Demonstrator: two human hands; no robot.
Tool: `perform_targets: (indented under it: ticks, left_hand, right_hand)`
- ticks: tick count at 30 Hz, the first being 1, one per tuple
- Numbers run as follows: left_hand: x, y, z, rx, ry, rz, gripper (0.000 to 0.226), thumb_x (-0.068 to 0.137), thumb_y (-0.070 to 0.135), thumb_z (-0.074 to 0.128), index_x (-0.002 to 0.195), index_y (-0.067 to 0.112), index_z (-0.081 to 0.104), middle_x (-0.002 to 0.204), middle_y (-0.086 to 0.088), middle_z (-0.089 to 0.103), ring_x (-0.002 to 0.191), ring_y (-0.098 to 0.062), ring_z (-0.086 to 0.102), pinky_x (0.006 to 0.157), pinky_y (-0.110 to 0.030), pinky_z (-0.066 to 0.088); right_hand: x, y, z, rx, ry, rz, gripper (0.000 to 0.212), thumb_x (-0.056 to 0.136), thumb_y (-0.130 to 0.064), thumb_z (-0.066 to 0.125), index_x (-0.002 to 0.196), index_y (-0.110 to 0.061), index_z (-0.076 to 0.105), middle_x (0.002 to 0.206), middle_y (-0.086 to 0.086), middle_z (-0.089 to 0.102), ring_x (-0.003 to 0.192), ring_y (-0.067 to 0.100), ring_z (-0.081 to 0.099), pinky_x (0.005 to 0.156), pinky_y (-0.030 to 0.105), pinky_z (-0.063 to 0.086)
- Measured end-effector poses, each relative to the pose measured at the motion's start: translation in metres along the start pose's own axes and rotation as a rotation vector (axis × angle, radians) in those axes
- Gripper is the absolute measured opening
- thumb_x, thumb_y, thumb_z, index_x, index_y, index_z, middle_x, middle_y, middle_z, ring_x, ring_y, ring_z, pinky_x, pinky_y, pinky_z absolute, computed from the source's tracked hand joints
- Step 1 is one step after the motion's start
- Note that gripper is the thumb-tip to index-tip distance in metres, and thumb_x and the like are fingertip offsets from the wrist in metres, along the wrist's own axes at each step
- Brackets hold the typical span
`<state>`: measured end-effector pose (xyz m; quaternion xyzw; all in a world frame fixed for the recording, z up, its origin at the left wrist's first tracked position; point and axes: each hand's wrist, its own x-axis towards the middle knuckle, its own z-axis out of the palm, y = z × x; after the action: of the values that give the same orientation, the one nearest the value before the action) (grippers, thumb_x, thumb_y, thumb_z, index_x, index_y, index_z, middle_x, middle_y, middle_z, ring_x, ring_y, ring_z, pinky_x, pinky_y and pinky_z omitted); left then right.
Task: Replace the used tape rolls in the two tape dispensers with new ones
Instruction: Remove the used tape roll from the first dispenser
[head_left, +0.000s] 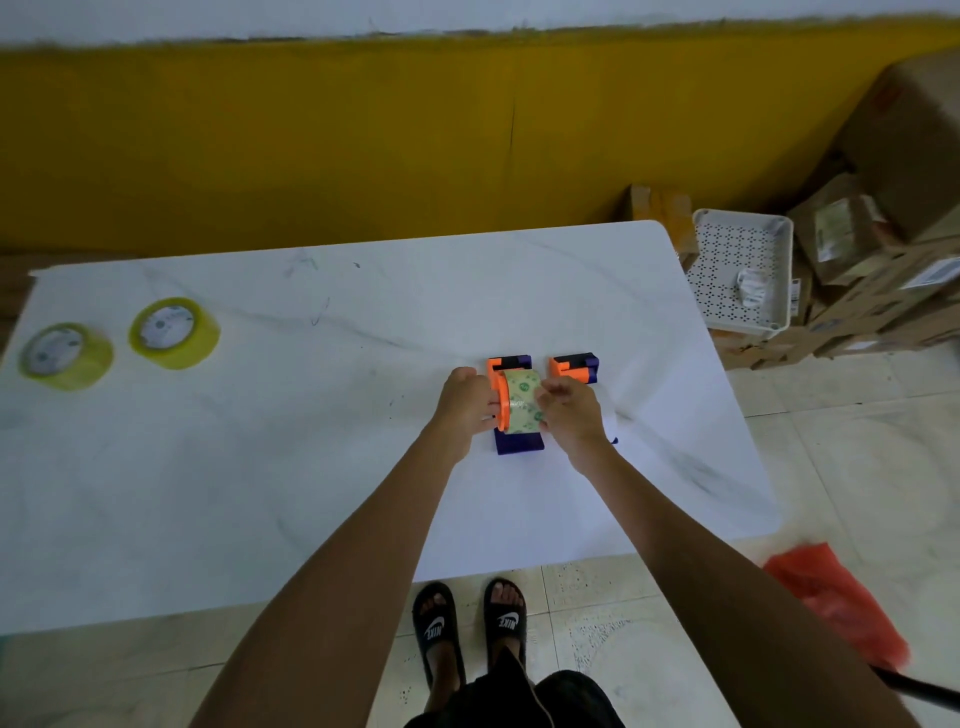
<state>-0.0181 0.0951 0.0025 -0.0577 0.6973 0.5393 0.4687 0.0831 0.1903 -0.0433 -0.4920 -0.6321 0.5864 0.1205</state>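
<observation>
Two orange-and-purple tape dispensers stand side by side right of the table's middle. The left dispenser (511, 410) carries a thin, nearly used tape roll (522, 402) on its orange wheel. My left hand (464, 397) grips the dispenser's orange side. My right hand (571, 413) pinches the roll from the right. The right dispenser (575, 368) is partly hidden behind my right hand. Two full yellowish tape rolls lie flat at the table's far left, one (66, 356) nearer the edge and one (174, 332) to its right.
The white marble-patterned table (311, 467) has a yellow wall behind it. A white perforated basket (740, 270) and stacked cardboard boxes (883, 249) sit off the right end. A red plastic bag (836, 597) lies on the floor at right. My feet in black slides stand below the near edge.
</observation>
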Motion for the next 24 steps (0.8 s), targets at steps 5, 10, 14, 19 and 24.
perform_targets:
  ticks: [5,10,14,19,24]
  left_hand:
    - [0.002,-0.001,0.000,-0.007,0.008,-0.005,0.017,0.097,0.011,0.032,0.092,0.014,0.048,0.087,-0.010,0.064,0.074,-0.019,0.063,0.055,-0.030,0.049]
    - [0.004,-0.005,0.001,-0.010,0.029,-0.033,0.021,0.097,0.012,0.034,0.086,0.013,0.052,0.085,-0.009,0.063,0.073,-0.020,0.062,0.056,-0.030,0.050]
    - [0.002,-0.010,0.004,0.009,0.036,-0.055,0.020,0.096,0.011,0.036,0.087,0.011,0.054,0.084,-0.011,0.064,0.070,-0.020,0.062,0.055,-0.029,0.051]
    - [0.011,-0.019,0.000,0.071,0.066,-0.023,0.019,0.089,0.006,0.042,0.098,0.007,0.059,0.098,-0.019,0.067,0.078,-0.026,0.064,0.074,-0.038,0.058]
    - [0.015,-0.037,0.002,0.230,0.100,0.056,0.038,0.084,-0.005,0.049,0.117,0.012,0.057,0.112,-0.020,0.064,0.089,-0.032,0.067,0.084,-0.048,0.058]
  right_hand:
    - [0.002,-0.002,-0.002,0.005,-0.015,0.001,0.014,0.092,-0.017,0.056,0.082,-0.026,0.060,0.089,-0.001,0.063,0.089,0.021,0.062,0.081,0.041,0.057]
    - [0.004,-0.002,-0.014,-0.057,0.010,-0.010,0.010,0.095,-0.017,0.049,0.099,-0.016,0.058,0.093,0.002,0.060,0.077,0.015,0.059,0.051,0.016,0.047]
    - [0.004,-0.002,-0.023,-0.138,0.022,-0.028,0.011,0.096,-0.016,0.047,0.095,-0.013,0.058,0.101,0.007,0.063,0.088,0.021,0.061,0.065,0.026,0.050]
    - [0.001,0.003,-0.026,-0.158,0.036,0.008,0.017,0.096,-0.016,0.046,0.100,-0.007,0.060,0.106,0.014,0.065,0.094,0.028,0.064,0.067,0.031,0.050]
    - [-0.002,-0.003,-0.027,-0.124,0.090,-0.049,0.010,0.094,-0.015,0.048,0.093,-0.013,0.057,0.094,0.007,0.062,0.084,0.022,0.059,0.066,0.027,0.047]
